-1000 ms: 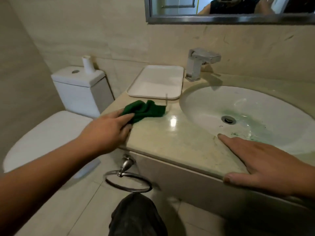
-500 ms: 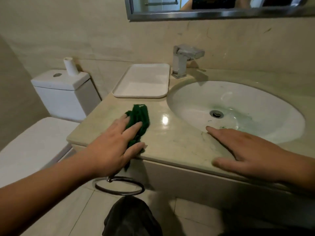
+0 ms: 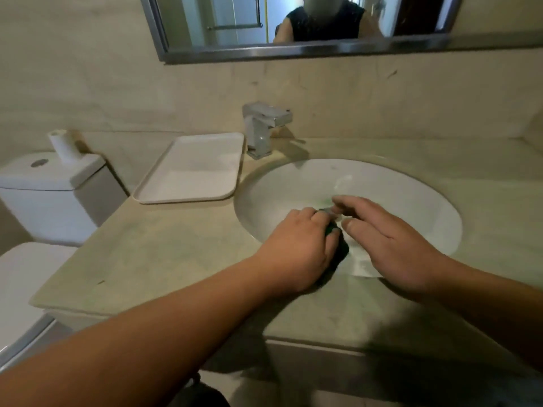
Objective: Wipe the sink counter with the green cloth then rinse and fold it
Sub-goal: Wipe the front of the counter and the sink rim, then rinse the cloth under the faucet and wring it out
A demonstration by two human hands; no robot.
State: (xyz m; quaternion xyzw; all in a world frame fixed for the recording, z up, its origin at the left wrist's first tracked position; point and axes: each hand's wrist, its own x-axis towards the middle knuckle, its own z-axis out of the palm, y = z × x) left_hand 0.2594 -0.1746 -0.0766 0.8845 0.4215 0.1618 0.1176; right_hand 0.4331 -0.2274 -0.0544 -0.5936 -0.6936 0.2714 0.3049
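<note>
My left hand is closed over the green cloth at the front rim of the white sink basin; only a dark green bunch shows beside my fingers, the rest is hidden under the hand. My right hand hovers over the basin's near edge, fingers spread and curved, its fingertips close to the cloth and the left fingers. The beige stone counter stretches to the left of both hands.
A chrome faucet stands behind the basin. A white tray lies on the counter's back left. A toilet tank with a paper roll is at far left. A mirror hangs above.
My left hand has swept the cloth right along the counter to the basin's front rim. My right hand lifted off the counter edge and now hovers over the basin next to the left hand.
</note>
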